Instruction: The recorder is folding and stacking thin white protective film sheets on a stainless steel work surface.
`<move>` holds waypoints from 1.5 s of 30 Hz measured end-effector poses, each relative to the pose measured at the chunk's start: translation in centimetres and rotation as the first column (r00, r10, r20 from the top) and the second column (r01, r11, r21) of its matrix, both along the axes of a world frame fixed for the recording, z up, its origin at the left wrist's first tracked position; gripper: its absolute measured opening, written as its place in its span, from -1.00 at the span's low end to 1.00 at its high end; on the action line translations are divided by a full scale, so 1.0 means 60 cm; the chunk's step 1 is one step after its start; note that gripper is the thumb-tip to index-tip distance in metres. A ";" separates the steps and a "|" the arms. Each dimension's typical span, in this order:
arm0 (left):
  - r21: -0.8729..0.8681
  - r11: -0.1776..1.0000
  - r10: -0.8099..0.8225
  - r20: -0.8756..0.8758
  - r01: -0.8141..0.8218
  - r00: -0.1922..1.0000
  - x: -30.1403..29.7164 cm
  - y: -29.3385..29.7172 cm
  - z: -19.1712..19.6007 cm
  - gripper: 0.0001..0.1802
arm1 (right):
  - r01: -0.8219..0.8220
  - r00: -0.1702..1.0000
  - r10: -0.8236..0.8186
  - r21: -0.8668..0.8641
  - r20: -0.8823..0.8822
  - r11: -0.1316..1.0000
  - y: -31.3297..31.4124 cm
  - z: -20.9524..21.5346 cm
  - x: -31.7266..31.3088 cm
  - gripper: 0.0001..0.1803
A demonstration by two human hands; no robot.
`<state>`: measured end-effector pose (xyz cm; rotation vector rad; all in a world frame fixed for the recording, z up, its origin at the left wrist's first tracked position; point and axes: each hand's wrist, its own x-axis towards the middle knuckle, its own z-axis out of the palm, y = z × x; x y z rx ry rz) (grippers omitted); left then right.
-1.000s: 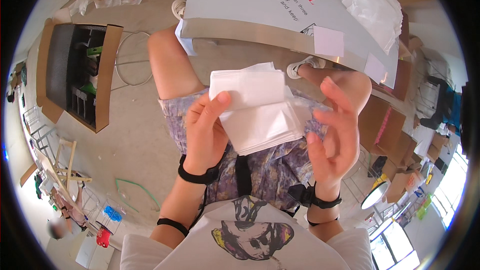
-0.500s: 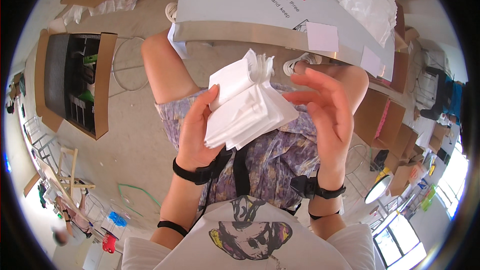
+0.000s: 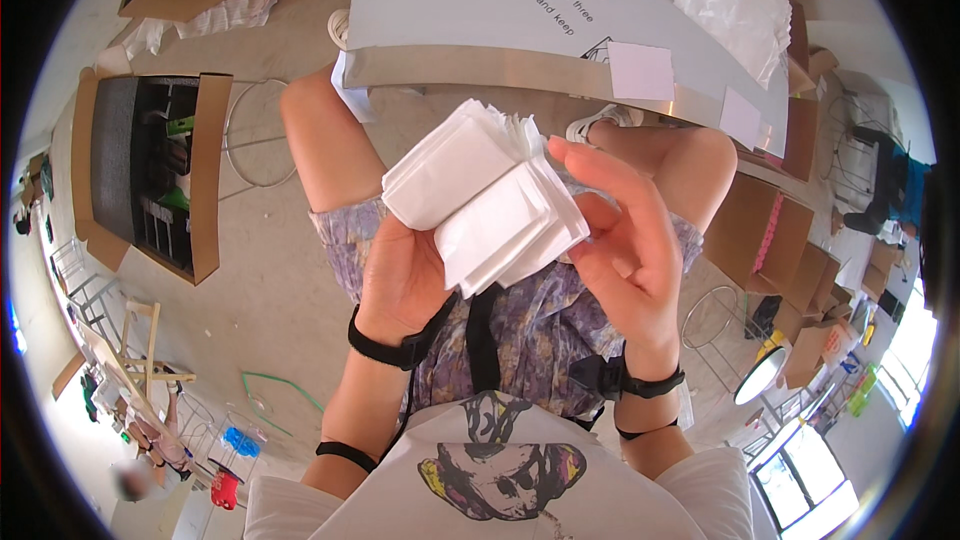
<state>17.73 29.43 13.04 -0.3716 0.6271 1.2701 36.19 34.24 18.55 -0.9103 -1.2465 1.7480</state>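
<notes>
Two hands, one loose white stack

The white stack (image 3: 495, 215) sat mid-frame, above the shorts (image 3: 540, 320) and below the worktop (image 3: 420, 0), in two halves with a crease between them. The left hand (image 3: 402, 272) bore it from below, left of centre; its fingers were mostly hidden under the sheets, so how tightly they gripped could not be told. The right hand (image 3: 640, 250), right of centre, was curved, thumb and forefinger spread wide, their tips at or just beside the stack's right edge; whether they touched was hard to tell.

The likeliest trouble seemed to be slipping: the lower half lay fanned and uneven, and no left thumb showed on top, so a tilt to the right could have spilled sheets onto the shorts. Had the right fingers caught several layers at once, thin edges might have creased or pulled out together. A white pile (image 3: 725, 5) lay upper right, well apart from both hands.
</notes>
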 end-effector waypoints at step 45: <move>0.030 0.998 -0.017 -0.618 0.046 0.786 0.018 0.014 0.056 -0.82 | 0.022 0.997 -0.034 -0.168 -0.066 0.986 -0.010 0.027 0.005 -0.32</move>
